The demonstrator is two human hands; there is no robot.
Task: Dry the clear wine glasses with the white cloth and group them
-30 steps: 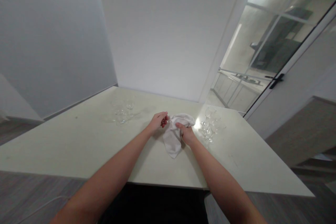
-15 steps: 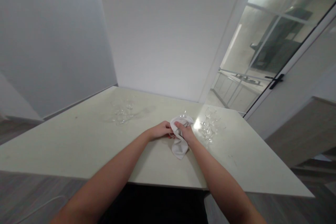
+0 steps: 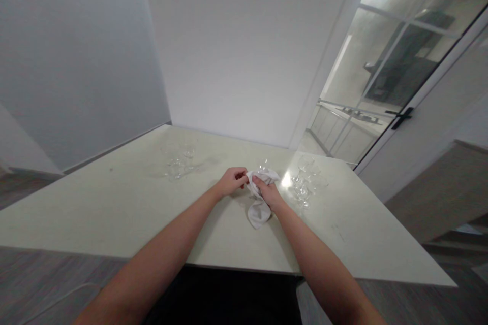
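Note:
A white cloth (image 3: 259, 213) is bunched in my right hand (image 3: 269, 193), whose thumb presses on top of it while its lower end hangs toward the tabletop. The clear bowl of a drinking glass (image 3: 263, 165) shows just beyond the cloth, and the rest of that glass is covered. My left hand (image 3: 231, 182) is at the cloth's left edge with its fingers curled in. What those fingers pinch, if anything, is hidden.
Both hands work over a pale table (image 3: 125, 213). Several clear stemmed glasses (image 3: 305, 180) stand close together right of my right hand. Another group of clear glasses (image 3: 177, 165) is at the back left. A white wall (image 3: 236, 71) rises behind the table.
My left hand has shifted slightly up and left, its fingers curling at the cloth's edge. The glass and cloth have tilted or moved a little left in my right hand.

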